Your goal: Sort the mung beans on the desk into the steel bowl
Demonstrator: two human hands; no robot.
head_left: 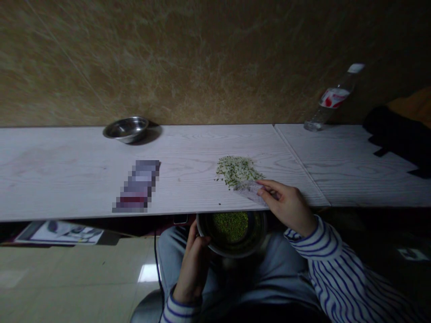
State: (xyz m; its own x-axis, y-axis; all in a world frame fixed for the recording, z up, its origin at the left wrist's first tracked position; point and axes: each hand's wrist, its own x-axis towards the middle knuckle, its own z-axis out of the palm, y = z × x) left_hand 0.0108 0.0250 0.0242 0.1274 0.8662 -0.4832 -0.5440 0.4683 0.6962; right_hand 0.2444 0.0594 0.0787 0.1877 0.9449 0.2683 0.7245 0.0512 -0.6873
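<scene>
My left hand grips the left rim of a metal bowl below the table's front edge, over my lap. Green beans, probably mung beans, lie inside it. My right hand pinches a thin, see-through plastic piece, printed or creased, flat against the tabletop. The piece touches the near side of a spread of mixed white grains and green beans. One dark speck lies apart near the table edge. The bowl's far rim is partly hidden under the tabletop.
A second steel bowl stands at the back left by the wall. A blurred-out flat item lies in front of it. At the back right are a plastic bottle and a dark cloth or bag. A seam crosses the white tabletop.
</scene>
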